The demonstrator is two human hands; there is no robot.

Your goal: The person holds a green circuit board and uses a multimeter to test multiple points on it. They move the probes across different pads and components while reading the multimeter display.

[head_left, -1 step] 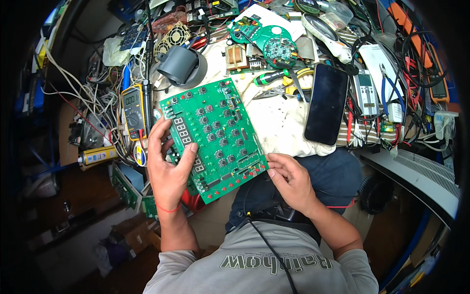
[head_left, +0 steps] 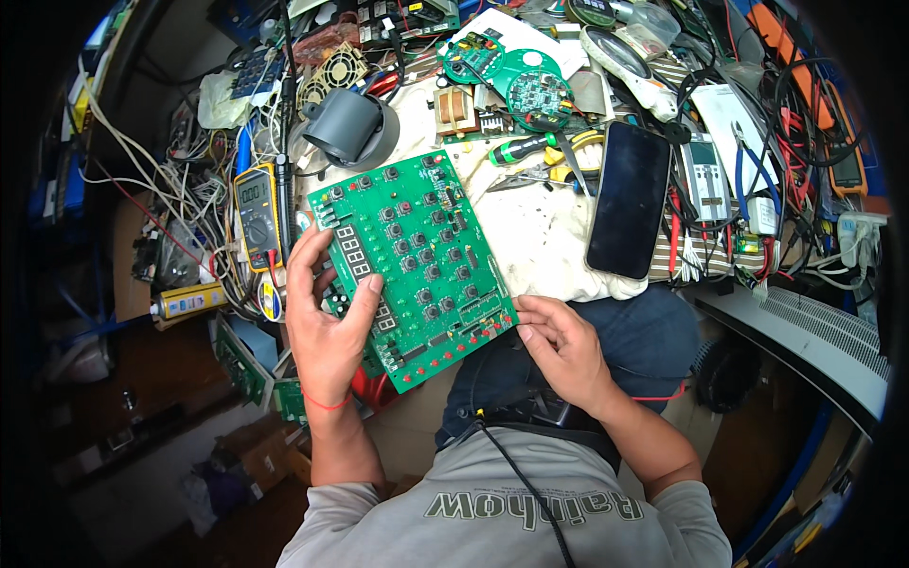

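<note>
A green circuit board (head_left: pixel 445 275) is held tilted over the near edge of the workbench. Black push buttons, red parts along its near edge and two dark digit displays (head_left: pixel 351 253) sit on its face. My left hand (head_left: pixel 327 308) grips the left edge, thumb on top beside the displays and fingers partly hidden behind. At the near right corner my right hand (head_left: pixel 561 346) pinches the board between thumb and fingers. Beyond the board stands a dark grey cup-shaped thing (head_left: pixel 346 128). A black phone (head_left: pixel 628 199) lies to the right on the white cloth (head_left: pixel 540 237).
A yellow multimeter (head_left: pixel 258 216) stands at left among tangled cables. Behind the cloth lie a green-black screwdriver (head_left: pixel 524 150), pliers (head_left: pixel 587 142), round green boards (head_left: pixel 540 97) and a white magnifier (head_left: pixel 630 71). Blue-handled pliers (head_left: pixel 743 180) are at right. A white panel (head_left: pixel 805 346) juts out near right.
</note>
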